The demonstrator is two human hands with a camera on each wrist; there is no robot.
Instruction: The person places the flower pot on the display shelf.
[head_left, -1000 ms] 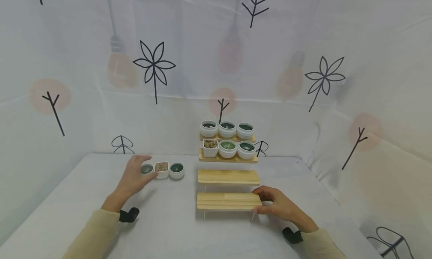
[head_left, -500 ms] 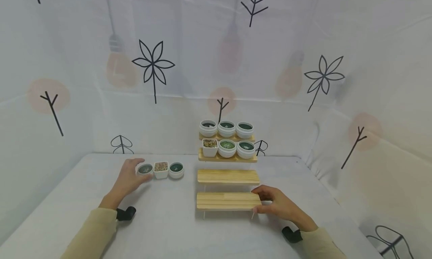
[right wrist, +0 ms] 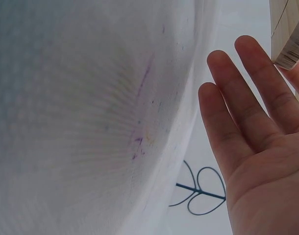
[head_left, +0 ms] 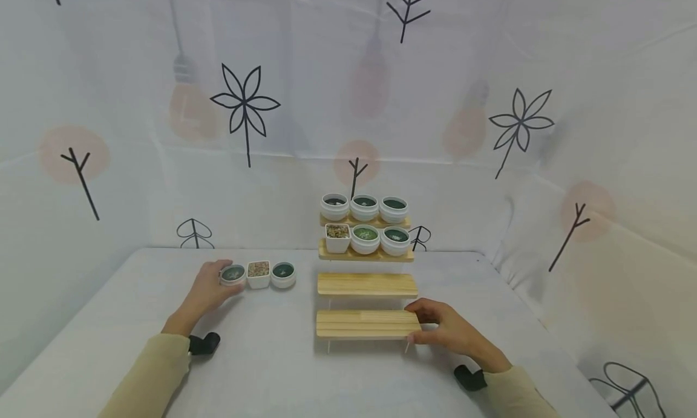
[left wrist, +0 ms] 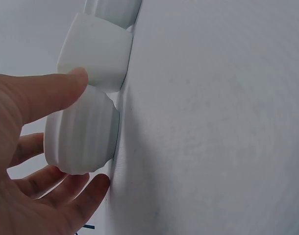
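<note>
In the head view, my left hand grips a round white pot with a dark green top. The left wrist view shows the thumb on one side of the ribbed pot and the fingers curved round the other. A square white pot with a speckled fill stands beside it, then another round white pot. My right hand holds the right end of the lowest wooden shelf board between thumb and index finger. In the right wrist view, three other fingers stretch out beside the board's end.
Behind the lowest board rises a bare second board. Above it, a third board and a top board bear rows of small white pots. Patterned white cloth surrounds the white table.
My left hand has closed in round the leftmost round pot, which has shifted slightly left. My right hand stays at the board's end.
</note>
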